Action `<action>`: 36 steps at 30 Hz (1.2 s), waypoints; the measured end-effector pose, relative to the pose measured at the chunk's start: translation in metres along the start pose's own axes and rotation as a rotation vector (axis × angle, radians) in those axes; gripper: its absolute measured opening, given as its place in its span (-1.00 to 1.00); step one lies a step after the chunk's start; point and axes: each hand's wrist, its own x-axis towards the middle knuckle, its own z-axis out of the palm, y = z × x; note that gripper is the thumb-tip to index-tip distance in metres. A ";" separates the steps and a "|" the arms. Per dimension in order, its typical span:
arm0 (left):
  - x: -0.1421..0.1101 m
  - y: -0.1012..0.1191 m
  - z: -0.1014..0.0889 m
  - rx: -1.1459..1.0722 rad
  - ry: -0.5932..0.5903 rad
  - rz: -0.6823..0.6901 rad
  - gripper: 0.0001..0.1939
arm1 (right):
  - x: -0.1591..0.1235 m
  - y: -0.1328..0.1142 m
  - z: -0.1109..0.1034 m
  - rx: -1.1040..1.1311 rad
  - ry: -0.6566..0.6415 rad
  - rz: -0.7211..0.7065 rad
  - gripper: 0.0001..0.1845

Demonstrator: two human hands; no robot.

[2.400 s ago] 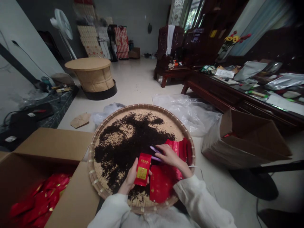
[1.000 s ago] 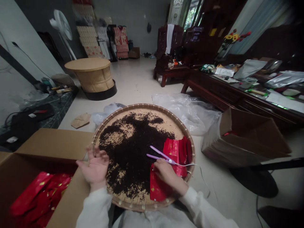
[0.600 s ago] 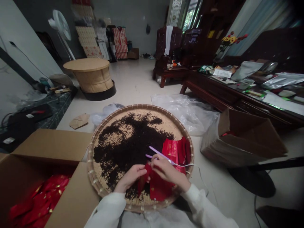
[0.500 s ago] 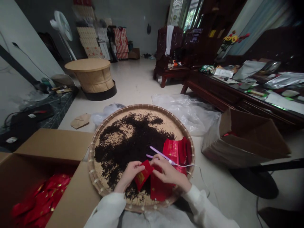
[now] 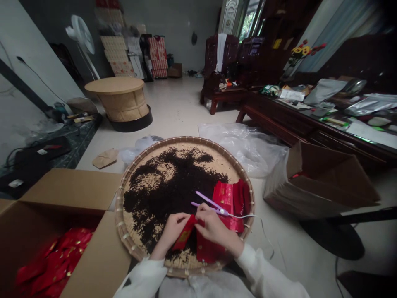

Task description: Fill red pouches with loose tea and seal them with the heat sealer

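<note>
Between my two hands is a small red packet [image 5: 184, 235] with a gold print, held over the near part of a round woven bamboo tray [image 5: 124, 237]. My left hand [image 5: 172, 230] pinches its upper left edge. My right hand [image 5: 211, 225] grips the top right corner with thumb and fingers. Dark loose tea leaves [image 5: 173, 186] spread over much of the tray. Just beyond my right hand lies a purple sealing iron [image 5: 214, 205] with a white cord, its two arms apart. Flat red packets [image 5: 223, 194] are stacked at the tray's right side, and more lie under my right wrist.
At left, an open cardboard box [image 5: 93, 256] holds many red packets [image 5: 56, 260]. Another open carton [image 5: 325, 182] stands at right beside a black stand base [image 5: 333, 240]. Clear plastic sheeting [image 5: 245, 149] lies behind the tray. A round wooden-topped drum [image 5: 120, 99] stands farther back.
The red packet has turned narrower and more edge-on between my hands. My left hand has shifted slightly right, and the right fingers have closed in nearer to it.
</note>
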 end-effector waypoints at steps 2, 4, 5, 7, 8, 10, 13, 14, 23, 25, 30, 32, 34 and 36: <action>0.000 0.000 0.000 -0.003 0.034 0.005 -0.68 | 0.000 0.000 0.002 -0.027 -0.029 -0.032 -0.82; -0.001 0.000 -0.001 -0.009 0.055 0.001 -0.69 | 0.001 0.002 0.004 -0.075 -0.058 -0.050 -0.81; -0.001 0.000 -0.001 -0.005 0.058 0.010 -0.70 | 0.002 0.002 0.005 -0.101 -0.072 -0.049 -0.80; -0.002 -0.001 -0.001 0.020 0.065 0.047 -0.73 | 0.002 0.001 0.004 -0.137 -0.102 -0.024 -0.79; -0.003 -0.001 -0.001 0.036 0.073 0.070 -0.74 | 0.003 0.000 0.003 -0.137 -0.117 -0.002 -0.80; -0.004 0.001 0.000 0.057 0.098 0.124 -0.77 | 0.004 -0.004 -0.001 -0.091 -0.156 0.052 -0.84; -0.006 0.005 -0.001 0.080 0.110 0.227 -0.80 | 0.005 -0.006 -0.003 0.137 -0.277 0.130 -0.86; -0.007 0.007 -0.001 0.108 0.098 0.268 -0.81 | 0.005 -0.004 -0.002 0.228 -0.331 0.146 -0.87; -0.010 0.028 -0.009 0.310 -0.143 0.307 -0.83 | 0.003 0.012 0.013 0.389 -0.461 0.113 -0.56; -0.010 0.030 -0.011 0.303 -0.171 0.282 -0.82 | 0.004 0.010 0.009 0.349 -0.527 0.080 -0.59; -0.006 0.024 -0.015 0.236 -0.184 0.191 -0.81 | 0.010 0.005 0.003 0.036 -0.561 0.064 -0.59; -0.005 0.019 -0.018 0.205 -0.214 0.106 -0.71 | 0.012 0.004 0.003 -0.043 -0.582 0.035 -0.57; -0.003 0.013 -0.020 0.182 -0.253 0.046 -0.66 | 0.014 0.004 0.005 -0.058 -0.600 -0.014 -0.56; -0.002 0.008 -0.022 0.151 -0.273 0.042 -0.66 | 0.017 0.005 0.006 -0.039 -0.599 -0.061 -0.57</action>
